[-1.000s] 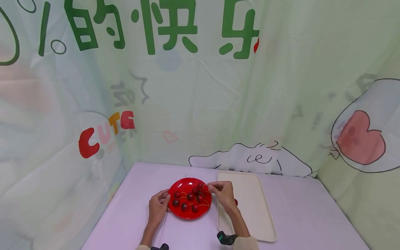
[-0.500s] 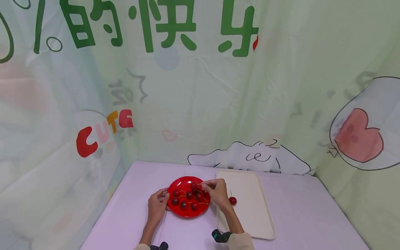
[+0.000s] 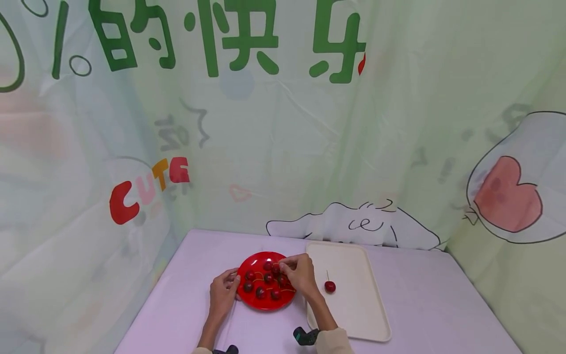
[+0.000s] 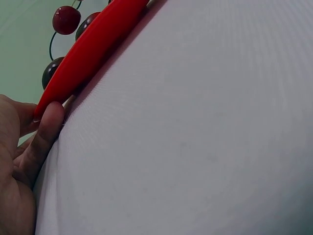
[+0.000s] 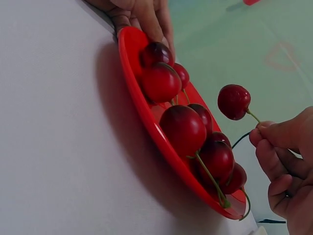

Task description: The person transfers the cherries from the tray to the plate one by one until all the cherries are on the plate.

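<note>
A red plate point(image 3: 253, 302) holds several dark red cherries point(image 5: 183, 131) with green stems. At its left rim my left hand point(image 3: 222, 294) grips the edge, with the thumb point(image 4: 51, 120) against the plate in the left wrist view. Over the plate's right part is my right hand point(image 3: 302, 276). It pinches the stem of one cherry point(image 5: 234, 102) between thumb and fingertip, and that cherry hangs clear of the others in the right wrist view. One more cherry point(image 3: 329, 287), stem up, lies on the cream tray point(image 3: 360, 309) to the right.
The plate and tray stand on a table point(image 3: 433, 300) with a pale lilac cover. Printed curtains point(image 3: 283, 147) rise behind it and at both sides. The right forearm crosses the tray's left edge.
My right hand has moved left from the plate's right rim to over the plate, with the pinched cherry. The cherry on the tray has come into full view. My left hand stays put.
</note>
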A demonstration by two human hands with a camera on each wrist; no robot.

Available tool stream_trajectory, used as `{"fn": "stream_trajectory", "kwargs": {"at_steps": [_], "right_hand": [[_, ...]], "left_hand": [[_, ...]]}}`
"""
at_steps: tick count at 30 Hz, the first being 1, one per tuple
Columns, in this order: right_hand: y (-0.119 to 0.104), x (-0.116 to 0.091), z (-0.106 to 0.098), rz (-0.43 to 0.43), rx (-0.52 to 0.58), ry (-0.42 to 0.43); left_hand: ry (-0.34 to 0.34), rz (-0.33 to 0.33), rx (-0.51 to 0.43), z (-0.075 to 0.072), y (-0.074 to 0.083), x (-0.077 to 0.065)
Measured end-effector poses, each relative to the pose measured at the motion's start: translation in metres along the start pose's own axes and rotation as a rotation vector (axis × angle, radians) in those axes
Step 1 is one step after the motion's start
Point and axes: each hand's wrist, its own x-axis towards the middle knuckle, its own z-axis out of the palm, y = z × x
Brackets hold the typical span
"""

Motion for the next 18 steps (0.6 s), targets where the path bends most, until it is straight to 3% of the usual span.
{"fn": "stream_trajectory", "kwargs": {"at_steps": [10,18], "right_hand": [[-0.004,0.003,0.012,-0.061,-0.086,0.012],[-0.005,0.005,0.017,-0.051,-0.115,0.003]], "left_hand": [[0.008,-0.002,-0.004,0.001,0.002,-0.001],[-0.012,0.001,-0.023,-0.001,-0.002,0.002]]}}
